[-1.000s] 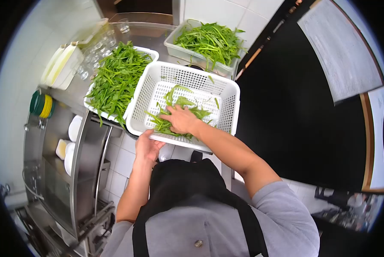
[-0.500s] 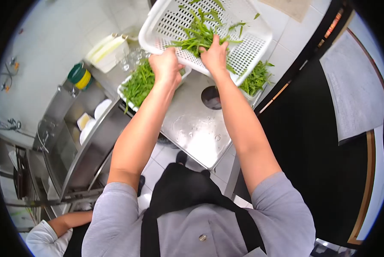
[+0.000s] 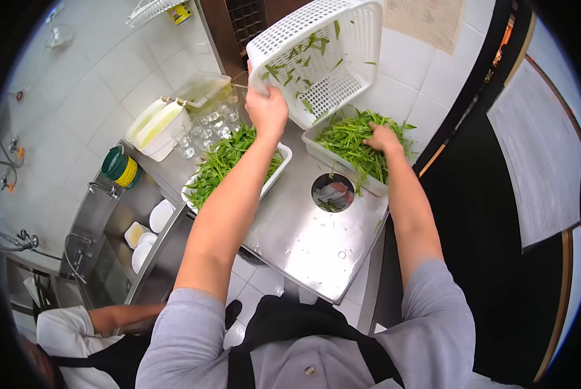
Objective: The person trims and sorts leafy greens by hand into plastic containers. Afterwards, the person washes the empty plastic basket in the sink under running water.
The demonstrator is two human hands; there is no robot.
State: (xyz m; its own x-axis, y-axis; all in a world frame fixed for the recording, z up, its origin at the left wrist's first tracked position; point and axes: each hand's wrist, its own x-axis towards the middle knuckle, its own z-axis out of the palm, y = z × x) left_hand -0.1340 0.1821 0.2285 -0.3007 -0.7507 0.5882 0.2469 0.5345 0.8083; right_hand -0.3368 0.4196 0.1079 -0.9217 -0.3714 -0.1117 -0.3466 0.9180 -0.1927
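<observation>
My left hand [image 3: 266, 111] grips the side rim of a white perforated basket [image 3: 349, 97], holding it tilted up above the back of the steel counter. Loose green leaves [image 3: 308, 48] cling to the basket's inside. Down on the right, my right hand [image 3: 385, 139] rests on a heap of leafy greens [image 3: 349, 139] in a white tub [image 3: 316, 146]. Its thumb and a finger show apart; the other fingertips are partly hidden among the stems. Beneath my left forearm, more leafy greens [image 3: 222, 165] fill a second white tub [image 3: 279, 174].
The steel counter [image 3: 297, 240] has a round hole [image 3: 332, 193] with scraps inside. Glasses [image 3: 203, 133] and white containers [image 3: 161, 129] stand at the back left. Left lies a sink [image 3: 118, 227] with white dishes [image 3: 162, 215]. A person in a white sleeve [image 3: 63, 330] is at lower left.
My right hand has left the basket and moved down onto the greens in the right tub. The bunch of greens is gone from the basket, which now tilts more steeply, higher up.
</observation>
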